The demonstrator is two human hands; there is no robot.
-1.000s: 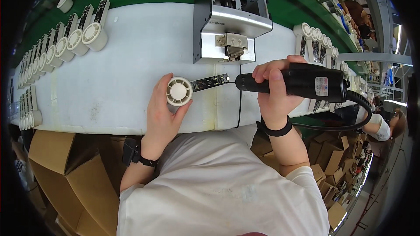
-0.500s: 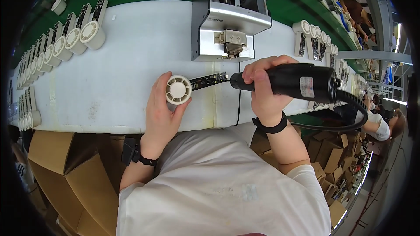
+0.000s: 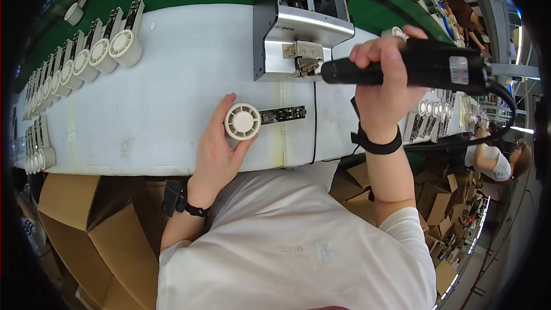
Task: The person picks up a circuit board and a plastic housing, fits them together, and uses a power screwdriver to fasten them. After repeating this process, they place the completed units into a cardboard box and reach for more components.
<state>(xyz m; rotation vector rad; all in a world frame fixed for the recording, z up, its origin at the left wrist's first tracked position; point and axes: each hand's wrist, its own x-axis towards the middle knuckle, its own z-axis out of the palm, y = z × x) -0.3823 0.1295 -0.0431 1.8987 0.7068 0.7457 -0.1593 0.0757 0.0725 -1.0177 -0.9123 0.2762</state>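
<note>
My left hand (image 3: 217, 146) is closed around the round white vented head of a small device (image 3: 242, 121). From that head, a narrow handle with an exposed black circuit board (image 3: 282, 115) points right over the white work surface. My right hand (image 3: 383, 95) grips a black corded electric screwdriver (image 3: 439, 68), held nearly level. The screwdriver's nose is at the front of a silver-and-grey screw feeder (image 3: 310, 30), close to its metal outlet block (image 3: 307, 53). Whether the tip touches the block cannot be made out.
Similar white devices (image 3: 99, 56) stand in a long row at the left, with more (image 3: 430, 109) at the right. A black cable (image 3: 314, 126) crosses the white surface. Open cardboard boxes (image 3: 109, 241) lie below the front edge. Another person (image 3: 491, 161) is at the far right.
My right hand has lifted the screwdriver off the device's handle end and moved it up and right toward the screw feeder. The device in my left hand has shifted slightly right and turned more level.
</note>
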